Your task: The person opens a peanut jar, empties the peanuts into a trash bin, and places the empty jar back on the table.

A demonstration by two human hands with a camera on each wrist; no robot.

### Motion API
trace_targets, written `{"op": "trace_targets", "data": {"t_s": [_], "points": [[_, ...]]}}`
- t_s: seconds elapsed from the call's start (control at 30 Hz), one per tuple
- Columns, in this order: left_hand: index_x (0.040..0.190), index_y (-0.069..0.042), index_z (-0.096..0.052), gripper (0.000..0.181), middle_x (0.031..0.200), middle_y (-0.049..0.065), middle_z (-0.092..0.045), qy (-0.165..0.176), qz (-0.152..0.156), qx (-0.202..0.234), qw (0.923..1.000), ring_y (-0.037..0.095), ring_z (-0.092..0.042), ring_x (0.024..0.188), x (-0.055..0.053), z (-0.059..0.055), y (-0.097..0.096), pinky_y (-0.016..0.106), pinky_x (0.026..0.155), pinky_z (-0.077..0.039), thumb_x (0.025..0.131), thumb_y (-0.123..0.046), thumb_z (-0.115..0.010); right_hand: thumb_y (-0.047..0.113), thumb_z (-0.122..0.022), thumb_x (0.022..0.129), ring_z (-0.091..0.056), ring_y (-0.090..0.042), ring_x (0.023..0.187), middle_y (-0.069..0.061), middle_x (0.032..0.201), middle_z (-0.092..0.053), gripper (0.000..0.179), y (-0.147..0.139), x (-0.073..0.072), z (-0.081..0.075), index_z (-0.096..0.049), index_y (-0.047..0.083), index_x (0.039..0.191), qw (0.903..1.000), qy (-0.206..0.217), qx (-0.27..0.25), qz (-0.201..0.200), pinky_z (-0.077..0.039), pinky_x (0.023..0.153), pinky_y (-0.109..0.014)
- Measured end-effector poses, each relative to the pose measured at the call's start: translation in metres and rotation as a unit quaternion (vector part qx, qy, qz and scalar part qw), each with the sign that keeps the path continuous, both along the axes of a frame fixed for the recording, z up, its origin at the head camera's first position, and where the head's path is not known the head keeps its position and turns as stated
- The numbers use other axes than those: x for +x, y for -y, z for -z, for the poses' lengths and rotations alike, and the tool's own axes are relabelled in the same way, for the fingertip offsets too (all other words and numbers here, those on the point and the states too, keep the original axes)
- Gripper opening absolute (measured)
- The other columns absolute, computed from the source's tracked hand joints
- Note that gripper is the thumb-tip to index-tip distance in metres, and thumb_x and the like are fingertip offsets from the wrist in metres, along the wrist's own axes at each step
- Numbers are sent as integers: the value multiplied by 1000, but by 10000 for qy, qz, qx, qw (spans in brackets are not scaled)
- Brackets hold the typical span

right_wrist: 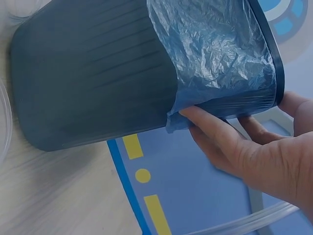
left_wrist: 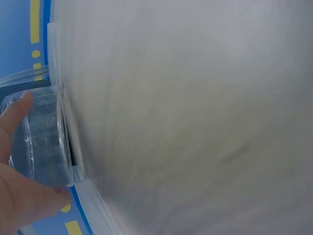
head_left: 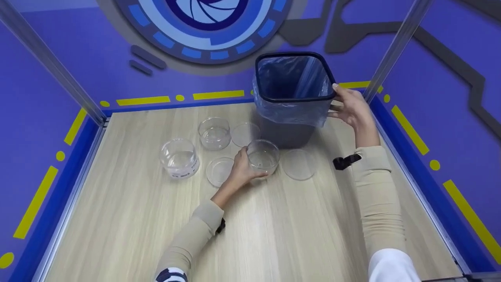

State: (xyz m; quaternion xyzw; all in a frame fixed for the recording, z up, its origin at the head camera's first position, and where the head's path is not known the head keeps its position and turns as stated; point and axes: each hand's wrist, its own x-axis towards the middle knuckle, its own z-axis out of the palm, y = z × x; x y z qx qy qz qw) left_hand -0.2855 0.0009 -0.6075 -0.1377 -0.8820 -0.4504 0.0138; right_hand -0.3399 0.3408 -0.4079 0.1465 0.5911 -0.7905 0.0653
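My left hand (head_left: pixel 242 170) grips a clear round container (head_left: pixel 264 158) at the middle of the table, thumb on the near side and fingers on the far side. The left wrist view shows this container (left_wrist: pixel 46 137) between thumb and fingers. My right hand (head_left: pixel 351 107) touches the right side of a dark trash bin (head_left: pixel 289 135) lined with a bluish plastic bag (head_left: pixel 289 111). Its thumb lies at the black rim; its fairly straight fingers (right_wrist: pixel 210 122) rest against the bag and side wall. A clear flat lid (head_left: pixel 299 164) lies right of the held container.
Two more clear round containers stand to the left, one farther back (head_left: pixel 214 135) and one nearer (head_left: pixel 180 159) with printed marks. Clear lids lie by the bin (head_left: pixel 245 134) and beside the left hand (head_left: pixel 217 172). Blue-purple panels (head_left: pixel 58 70) border the wooden table (head_left: pixel 274 243).
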Motion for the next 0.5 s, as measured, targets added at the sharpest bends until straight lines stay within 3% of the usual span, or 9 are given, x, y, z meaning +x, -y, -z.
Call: {"op": "trace_targets", "data": {"t_s": [0.17,0.3,0.4,0.5], "points": [[147,7,-35,121,141,27,-49,6,8,-256,9997,43,-39,137,0,8,7,46,116,-38,55,-34,-100,39,-62,100,-42,-38,136,-9,131,-49,36,5,-2,2,-49,10,117,10000,-39,21,-55,-35,116,-57],[147,7,-34,124,140,27,-50,0,0,-151,9999,43,-39,137,-4,14,10,47,116,-37,52,-32,-102,43,-58,101,-45,-38,133,-10,127,-51,43,8,-3,4,-48,7,123,9985,-269,454,-136,-37,115,-56],[151,9,-28,132,145,31,-45,24,86,-250,9996,46,-35,140,-5,13,12,49,119,-34,51,-34,-102,46,-52,103,-47,-40,133,-14,134,-49,56,9,-2,7,-44,4,138,9952,-531,773,-288,-37,115,-54],[152,11,-27,128,148,34,-42,-78,199,-33,9998,48,-36,141,-5,9,19,51,120,-32,56,-30,-100,46,-49,104,-41,-41,139,-18,152,-38,68,11,8,14,-31,5,155,9898,-959,1031,-235,-35,118,-51]]}}
